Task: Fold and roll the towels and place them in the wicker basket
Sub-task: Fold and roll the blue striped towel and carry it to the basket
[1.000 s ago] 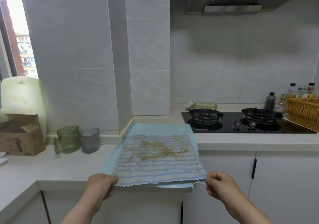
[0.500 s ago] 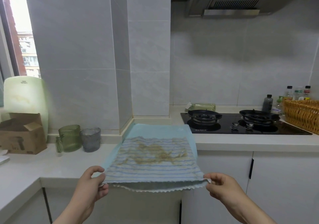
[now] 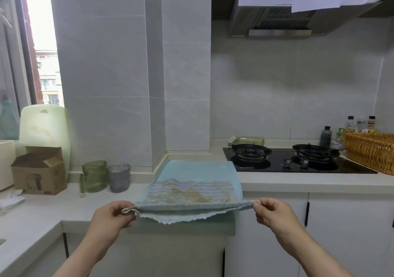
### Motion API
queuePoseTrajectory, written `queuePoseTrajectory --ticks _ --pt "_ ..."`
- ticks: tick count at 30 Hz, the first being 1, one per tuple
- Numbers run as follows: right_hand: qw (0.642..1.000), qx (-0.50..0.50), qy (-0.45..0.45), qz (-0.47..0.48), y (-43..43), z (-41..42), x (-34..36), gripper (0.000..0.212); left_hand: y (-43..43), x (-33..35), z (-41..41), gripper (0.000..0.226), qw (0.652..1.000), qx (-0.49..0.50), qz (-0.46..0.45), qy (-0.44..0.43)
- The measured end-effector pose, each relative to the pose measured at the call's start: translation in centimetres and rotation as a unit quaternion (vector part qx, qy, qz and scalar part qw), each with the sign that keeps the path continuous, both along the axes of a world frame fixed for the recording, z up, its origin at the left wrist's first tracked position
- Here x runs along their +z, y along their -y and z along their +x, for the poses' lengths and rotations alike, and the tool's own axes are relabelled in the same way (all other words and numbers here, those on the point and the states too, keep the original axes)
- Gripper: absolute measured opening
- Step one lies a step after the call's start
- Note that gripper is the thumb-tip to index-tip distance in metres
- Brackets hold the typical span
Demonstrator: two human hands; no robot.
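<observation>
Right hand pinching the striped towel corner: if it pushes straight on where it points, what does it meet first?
Probably the striped towel itself: the right hand points forward and left over the counter, so the cloth would bunch ahead of it, with the blue towel beneath. Depth is hard to judge.

Left hand (image 3: 110,217), right hand (image 3: 275,215) bare; forearms bare as far as visible.

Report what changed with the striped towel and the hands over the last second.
The left hand and right hand kept pinching the near corners of the striped towel and lifted that edge off the blue towel, so it now sags between them. The blue towel, wicker basket and green cup stayed put.
</observation>
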State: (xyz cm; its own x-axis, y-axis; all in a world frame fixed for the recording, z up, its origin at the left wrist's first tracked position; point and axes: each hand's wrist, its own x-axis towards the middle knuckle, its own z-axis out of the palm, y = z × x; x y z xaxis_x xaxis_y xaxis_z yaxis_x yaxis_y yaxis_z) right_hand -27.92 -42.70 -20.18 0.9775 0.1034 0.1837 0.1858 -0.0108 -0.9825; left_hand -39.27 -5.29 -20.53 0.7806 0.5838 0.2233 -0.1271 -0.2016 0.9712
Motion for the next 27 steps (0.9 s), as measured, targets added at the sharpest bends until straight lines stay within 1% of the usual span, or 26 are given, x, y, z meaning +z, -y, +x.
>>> queuePoseTrajectory --ticks 6,7,9,12,14,18,20,22,24,25,26,27 --pt "0.999 -0.025 0.008 -0.045 0.5 -0.3 -0.2 0.016 -0.6 0.7 -1.0 0.013 0.989 0.042 0.139 0.002" --pt "0.998 -0.029 0.009 -0.055 0.6 -0.2 -0.4 0.017 -0.7 0.7 -1.0 0.014 0.990 0.038 0.139 0.002" --pt "0.998 -0.030 0.008 -0.063 0.6 -0.1 -0.7 0.020 -1.1 0.4 -0.6 0.019 0.994 0.010 0.107 -0.010" --pt "0.997 -0.053 0.008 -0.049 -0.1 0.6 -1.0 0.023 -1.2 0.0 0.7 0.025 0.996 -0.002 0.088 -0.024" --pt "0.996 -0.075 0.018 -0.046 -1.0 1.3 -0.9 0.023 -0.8 0.0 1.9 0.028 0.993 0.021 0.111 -0.020" --pt "0.987 -0.130 0.056 -0.080 -2.7 3.3 -0.7 0.021 -0.3 0.6 4.3 0.028 0.979 0.054 0.199 0.001" --pt "0.985 -0.138 0.058 -0.089 -3.5 4.8 -0.7 0.019 -0.9 0.5 6.0 0.027 0.976 0.063 0.208 0.001" --pt "0.983 -0.135 0.046 -0.119 -4.1 6.5 -0.8 0.018 -2.0 0.1 7.9 0.028 0.984 0.049 0.166 -0.041" --pt "0.978 -0.123 0.025 -0.167 -4.6 8.3 -0.9 0.020 -3.0 -0.3 9.7 0.028 0.992 -0.001 0.064 -0.112" --pt "0.976 -0.114 0.011 -0.183 -4.8 9.2 -0.9 0.021 -3.4 -0.3 10.4 0.026 0.989 -0.030 0.011 -0.147" --pt "0.975 -0.106 -0.003 -0.194 -5.1 10.1 -0.8 0.023 -3.7 -0.3 11.1 0.024 0.982 -0.050 -0.021 -0.180" --pt "0.974 -0.102 -0.014 -0.203 -5.3 11.0 -0.8 0.025 -4.1 -0.4 11.8 0.022 0.976 -0.058 -0.027 -0.207"
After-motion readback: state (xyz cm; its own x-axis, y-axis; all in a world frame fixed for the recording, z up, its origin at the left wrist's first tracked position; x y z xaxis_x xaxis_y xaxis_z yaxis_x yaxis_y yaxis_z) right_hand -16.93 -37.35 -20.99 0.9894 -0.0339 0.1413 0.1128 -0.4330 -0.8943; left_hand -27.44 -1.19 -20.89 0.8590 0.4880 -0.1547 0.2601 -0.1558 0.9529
